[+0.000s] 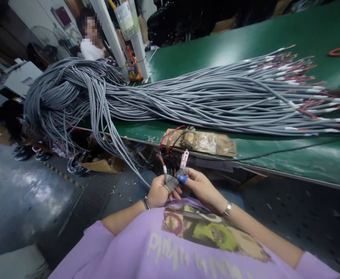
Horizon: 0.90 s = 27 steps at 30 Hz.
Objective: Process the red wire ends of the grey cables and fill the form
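My left hand (159, 192) is closed around the end of a grey cable (143, 180), which runs down to it from the bundle. White tape (165, 170) wraps this end, and thin coloured wires (160, 158) fan out above it. Grey wrapping covers the left thumb. Close beside it, my right hand (201, 188) is closed on a small flat pale-pink piece (184, 159) with a hole in its upper end. A blue band (182, 178) circles the right thumb. Between the hands, a few thin wires show; the fingertips partly hide what they pinch.
A thick bundle of grey cables (170, 99) lies along the green table (289, 159), with taped, stripped ends at right. A taped wooden block (210, 142) with wires sits at the near edge. Behind, a white post (140, 58) stands; a person (91, 48) is at the back left.
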### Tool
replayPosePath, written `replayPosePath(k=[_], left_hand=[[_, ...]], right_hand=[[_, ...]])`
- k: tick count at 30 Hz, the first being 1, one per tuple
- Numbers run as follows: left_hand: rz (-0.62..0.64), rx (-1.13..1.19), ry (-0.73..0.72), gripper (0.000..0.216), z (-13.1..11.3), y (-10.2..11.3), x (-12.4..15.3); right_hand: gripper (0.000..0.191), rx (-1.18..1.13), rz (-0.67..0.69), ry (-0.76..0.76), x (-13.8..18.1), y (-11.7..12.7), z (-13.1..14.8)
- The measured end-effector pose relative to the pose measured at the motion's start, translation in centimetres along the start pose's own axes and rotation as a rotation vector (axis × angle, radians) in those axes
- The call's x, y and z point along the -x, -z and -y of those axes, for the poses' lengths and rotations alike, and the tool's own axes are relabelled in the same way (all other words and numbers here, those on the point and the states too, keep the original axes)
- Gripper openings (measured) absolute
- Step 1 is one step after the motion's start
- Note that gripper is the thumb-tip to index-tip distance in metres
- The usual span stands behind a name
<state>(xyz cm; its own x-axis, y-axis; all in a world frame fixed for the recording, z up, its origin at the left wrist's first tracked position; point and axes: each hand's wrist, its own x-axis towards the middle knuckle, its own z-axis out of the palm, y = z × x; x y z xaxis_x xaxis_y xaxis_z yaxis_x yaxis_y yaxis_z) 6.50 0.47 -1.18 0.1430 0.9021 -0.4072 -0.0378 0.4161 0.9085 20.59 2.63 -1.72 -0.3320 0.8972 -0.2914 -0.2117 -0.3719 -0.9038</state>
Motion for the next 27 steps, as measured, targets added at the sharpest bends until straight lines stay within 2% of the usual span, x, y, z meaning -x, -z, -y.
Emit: replayPosePath(k=[10, 13, 21, 27], left_hand=[[0.042, 0.022, 0.041, 0.06, 0.1, 0.1, 0.1], [0.031, 0.044, 0.031, 0.058, 0.4, 0.1, -0.1], [-0.096, 0.098, 0.011, 0.054, 0.9, -0.1, -0.4], [-0.077, 0.06, 0.024, 0.053, 0.3, -0.1, -0.3]], right_hand=[[0.039, -0.066, 0.057, -0.083, -0.3, 0.4, 0.2], [0.041, -0.042, 0.021, -0.077, -0.1, 0.1, 0.3], [0.044, -0.076, -0.062, -0.04, 0.2, -0.8, 0.3], [0.04, -0.116, -0.095, -0.044, -0.1, -0.6, -0.2]])
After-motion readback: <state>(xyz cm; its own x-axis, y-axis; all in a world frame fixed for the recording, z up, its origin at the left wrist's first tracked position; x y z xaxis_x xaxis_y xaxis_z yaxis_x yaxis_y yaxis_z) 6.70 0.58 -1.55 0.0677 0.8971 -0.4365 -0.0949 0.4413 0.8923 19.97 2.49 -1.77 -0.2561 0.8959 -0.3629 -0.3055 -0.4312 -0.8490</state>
